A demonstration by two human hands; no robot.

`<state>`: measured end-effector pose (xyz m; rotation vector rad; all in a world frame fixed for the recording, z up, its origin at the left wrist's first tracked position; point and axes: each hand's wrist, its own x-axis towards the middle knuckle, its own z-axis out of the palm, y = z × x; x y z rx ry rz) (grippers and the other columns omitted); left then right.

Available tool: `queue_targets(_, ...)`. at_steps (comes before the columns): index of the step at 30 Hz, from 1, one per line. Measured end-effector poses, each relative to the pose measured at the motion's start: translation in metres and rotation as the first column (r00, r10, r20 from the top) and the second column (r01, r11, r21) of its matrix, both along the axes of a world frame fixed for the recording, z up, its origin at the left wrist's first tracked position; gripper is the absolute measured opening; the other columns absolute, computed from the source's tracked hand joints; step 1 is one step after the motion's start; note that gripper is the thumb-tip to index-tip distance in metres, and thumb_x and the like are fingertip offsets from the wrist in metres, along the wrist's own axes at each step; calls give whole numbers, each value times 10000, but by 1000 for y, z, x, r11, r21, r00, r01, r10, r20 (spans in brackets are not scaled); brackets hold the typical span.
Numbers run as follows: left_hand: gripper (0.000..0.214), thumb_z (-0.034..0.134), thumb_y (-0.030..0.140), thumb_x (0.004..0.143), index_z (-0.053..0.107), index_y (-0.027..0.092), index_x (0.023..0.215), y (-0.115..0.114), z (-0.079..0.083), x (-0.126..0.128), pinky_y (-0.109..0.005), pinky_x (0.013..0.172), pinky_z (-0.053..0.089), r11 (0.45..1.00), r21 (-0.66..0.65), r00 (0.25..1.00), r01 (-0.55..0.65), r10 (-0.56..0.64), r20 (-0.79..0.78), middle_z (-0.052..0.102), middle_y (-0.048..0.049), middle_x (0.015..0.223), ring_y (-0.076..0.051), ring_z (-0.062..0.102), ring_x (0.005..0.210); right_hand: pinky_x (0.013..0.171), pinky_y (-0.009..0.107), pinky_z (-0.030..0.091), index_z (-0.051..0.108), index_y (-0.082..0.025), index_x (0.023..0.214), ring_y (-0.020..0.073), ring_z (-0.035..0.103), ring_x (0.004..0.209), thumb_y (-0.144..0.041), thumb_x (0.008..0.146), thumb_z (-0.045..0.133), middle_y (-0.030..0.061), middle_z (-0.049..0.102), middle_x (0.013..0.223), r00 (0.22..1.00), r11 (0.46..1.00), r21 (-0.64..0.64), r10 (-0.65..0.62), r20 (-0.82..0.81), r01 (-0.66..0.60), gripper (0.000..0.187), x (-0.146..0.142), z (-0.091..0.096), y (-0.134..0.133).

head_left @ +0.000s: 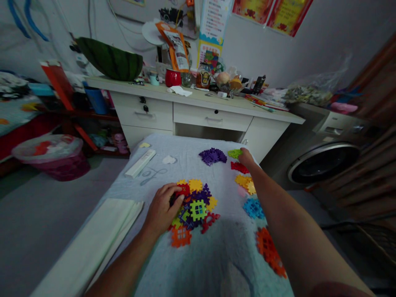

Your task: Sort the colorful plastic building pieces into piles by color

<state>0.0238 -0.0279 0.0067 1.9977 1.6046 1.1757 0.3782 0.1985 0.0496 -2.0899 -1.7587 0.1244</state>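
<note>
My left hand point(162, 206) is at the left edge of a mixed pile of plastic interlocking building pieces, its thumb and fingers closed on a red building piece point(183, 189). In that pile lie a lime-green window piece point(198, 210), an orange window piece point(181, 236), yellow pieces point(195, 185) and purple ones. My right hand point(246, 158) reaches to the far right, its fingers on a lime-green building piece point(234, 154). Below it sit groups of red pieces point(239, 167), yellow pieces point(244, 182), blue pieces point(253, 208) and orange pieces point(268, 249). A purple heap point(213, 156) lies left of my right hand.
The pieces lie on a pale cloth-covered table point(222, 255). A white box point(140, 163) and folded white cloth point(93, 243) are at its left. Beyond stands a white cabinet point(145, 109) with jars and watermelon point(111, 60); a washing machine point(315, 144) is right, a pink bin point(58, 165) left.
</note>
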Motion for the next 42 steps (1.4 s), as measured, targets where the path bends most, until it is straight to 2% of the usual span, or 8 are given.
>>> queue_targets(9, 245, 522, 387, 884, 640, 214, 1011, 0, 4, 3, -422, 978, 460, 1000, 0, 1000, 16, -16, 12, 625, -74, 1114, -233, 578, 1072, 1021, 341, 412, 611, -97, 1195, 225, 557, 1170, -98, 777, 521, 142, 619, 1253, 951, 946, 101, 308, 23, -308, 428, -43, 33, -65)
queue_targets(13, 246, 519, 362, 879, 646, 199, 1012, 0, 2, 3, -426, 996, 447, 1000, 4, 1000, 10, -10, 15, 622, -80, 1123, -233, 571, 1087, 803, 287, 484, 661, -134, 1019, 161, 632, 846, -150, 823, 543, 67, 688, 947, 714, 708, -95, 689, -126, -700, 229, -87, 50, -127)
queue_targets(16, 247, 454, 304, 892, 651, 194, 992, 1, 1, 2, -424, 1015, 437, 1000, 9, 999, 4, -5, 50, 625, -81, 1125, -227, 572, 1098, 808, 306, 476, 648, -151, 1063, 172, 604, 863, -255, 808, 648, 81, 652, 1012, 543, 525, -144, 830, -132, -839, 275, -113, 50, -171)
queue_targets(18, 267, 407, 267, 895, 651, 194, 975, 2, 0, 1, -413, 1022, 435, 1000, 14, 996, -3, 2, 86, 632, -78, 1117, -217, 575, 1099, 870, 345, 460, 626, -146, 1131, 211, 575, 951, -271, 761, 709, 107, 618, 1065, 494, 478, -159, 866, -75, -864, 399, -124, 44, -192)
queue_targets(24, 282, 372, 234, 880, 642, 192, 952, 4, -3, 0, -381, 1011, 453, 999, 24, 985, -48, 43, 168, 654, -68, 1069, -200, 594, 1066, 871, 335, 430, 613, -134, 1088, 219, 527, 972, -211, 730, 723, 110, 556, 1059, 544, 534, -178, 839, -10, -826, 382, -133, 26, -211)
queue_targets(31, 264, 392, 258, 879, 639, 192, 946, 4, 1, 0, -391, 976, 468, 998, 17, 985, -62, 58, 161, 665, -68, 1041, -209, 607, 1027, 611, 229, 344, 573, -167, 851, 97, 457, 639, -108, 749, 628, -35, 525, 719, 648, 632, -160, 703, -292, -758, 130, -120, 30, -211)
queue_targets(37, 222, 457, 294, 856, 637, 197, 944, 2, 4, 1, -392, 937, 474, 999, -8, 991, -47, 47, 126, 668, -63, 1012, -216, 613, 990, 543, 221, 384, 559, -179, 825, 94, 502, 567, -280, 745, 646, -49, 548, 632, 519, 669, -105, 458, -721, -736, 156, -93, 24, -191)
queue_targets(42, 208, 478, 298, 847, 637, 200, 938, 3, 2, 2, -397, 951, 464, 999, -8, 992, -38, 38, 120, 659, -63, 1022, -218, 607, 1007, 494, 209, 418, 544, -189, 811, 99, 543, 531, -330, 630, 738, -53, 568, 597, 454, 868, 48, 305, -837, -495, 300, -58, 24, -150)
